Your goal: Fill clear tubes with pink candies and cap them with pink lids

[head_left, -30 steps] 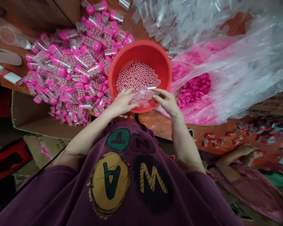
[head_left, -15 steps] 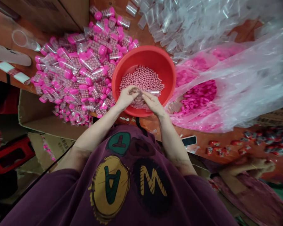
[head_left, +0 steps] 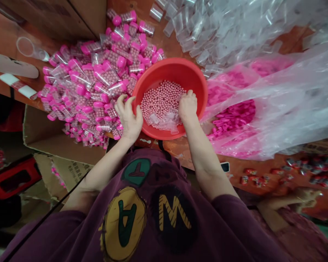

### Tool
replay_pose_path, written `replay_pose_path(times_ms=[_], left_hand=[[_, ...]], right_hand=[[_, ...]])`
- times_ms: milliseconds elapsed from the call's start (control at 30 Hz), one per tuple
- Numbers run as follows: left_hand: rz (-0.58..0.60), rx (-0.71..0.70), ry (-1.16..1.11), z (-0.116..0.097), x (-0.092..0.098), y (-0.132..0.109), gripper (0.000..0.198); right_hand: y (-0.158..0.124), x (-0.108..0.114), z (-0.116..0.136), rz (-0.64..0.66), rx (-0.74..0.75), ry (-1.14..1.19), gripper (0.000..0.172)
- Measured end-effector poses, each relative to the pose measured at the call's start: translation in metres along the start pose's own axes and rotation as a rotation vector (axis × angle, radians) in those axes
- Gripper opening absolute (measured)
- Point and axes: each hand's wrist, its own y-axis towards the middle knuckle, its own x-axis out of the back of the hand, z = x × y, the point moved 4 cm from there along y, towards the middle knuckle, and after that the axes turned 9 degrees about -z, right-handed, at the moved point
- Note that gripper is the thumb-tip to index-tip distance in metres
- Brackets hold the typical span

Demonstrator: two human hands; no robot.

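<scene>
Clear bag (head_left: 164,122) lower, just beside right fingers (head_left: 190,98)

1. Free: the air above the basin (head_left: 175,67) and its beads (head_left: 161,102).
2. Left side: heaped packets (head_left: 90,83) block the way.
3. Right side: plastic sheeting (head_left: 270,109) blocks.
4. Near side: a bare tabletop (head_left: 180,150) strip lies open.
</scene>
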Motion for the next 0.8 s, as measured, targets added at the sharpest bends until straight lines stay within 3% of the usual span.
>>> replay_pose_path(times_ms=[67, 200, 333, 567, 667, 800], left_hand=[[-0.003, 0.051, -0.038, 0.01, 0.0, 0.003, 0.031], [0.043, 0.078, -0.131, 0.015, -0.01, 0.006, 0.028], [0.099, 0.139, -0.173, 0.019, -0.009, 0.009, 0.026], [0.027, -0.019, -0.05, 0.01, 0.005, 0.005, 0.023], [0.165, -0.005, -0.143, -0.003, -0.016, 0.001, 0.03], [0.334, 0.236, -0.408, -0.009, -0.055, 0.003, 0.036]], right_hand=[[0.005, -0.014, 0.008, 0.004, 0.024, 0.006, 0.042], [-0.004, -0.046, 0.049, 0.237, 0.147, 0.04, 0.036], [-0.016, -0.054, 0.077, 0.347, 0.242, 0.246, 0.042], [-0.034, -0.032, 0.074, 0.266, 0.043, 0.622, 0.053], [-0.044, -0.016, 0.086, 0.197, 0.006, 0.666, 0.048], [-0.058, 0.008, 0.104, 0.13, 0.014, 0.632, 0.044]])
